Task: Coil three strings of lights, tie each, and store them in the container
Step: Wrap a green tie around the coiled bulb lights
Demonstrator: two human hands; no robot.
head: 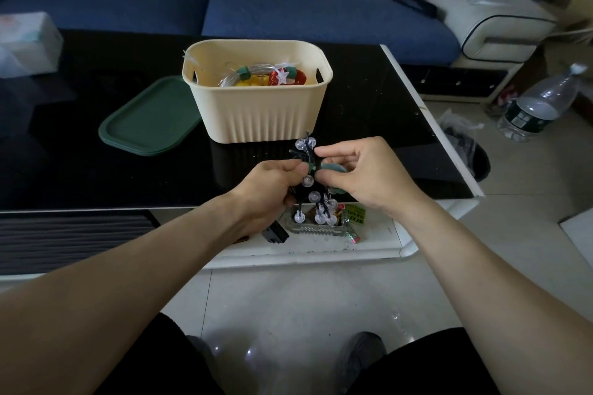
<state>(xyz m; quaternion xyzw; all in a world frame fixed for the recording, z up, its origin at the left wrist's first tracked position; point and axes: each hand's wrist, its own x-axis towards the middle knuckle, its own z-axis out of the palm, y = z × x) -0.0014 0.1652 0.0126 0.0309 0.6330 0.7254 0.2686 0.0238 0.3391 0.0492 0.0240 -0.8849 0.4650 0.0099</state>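
Note:
A coiled string of lights (308, 181) with dark wire and clear round bulbs hangs in front of the table's near edge. My left hand (268, 189) grips the bundle from the left. My right hand (359, 173) pinches a green tie strap (332, 167) that wraps the bundle's middle. Its black battery box (275, 233) dangles below my left wrist. The cream ribbed container (256, 112) stands on the black table behind; inside lie two coiled strings (266, 75), each bound with a green tie.
A green lid (150, 119) lies flat left of the container. A glass ashtray with wrappers (324, 226) sits on the table's lower white ledge. A tissue pack (25, 45) is far left. A blue sofa runs behind; a water bottle (539, 106) and bin stand right.

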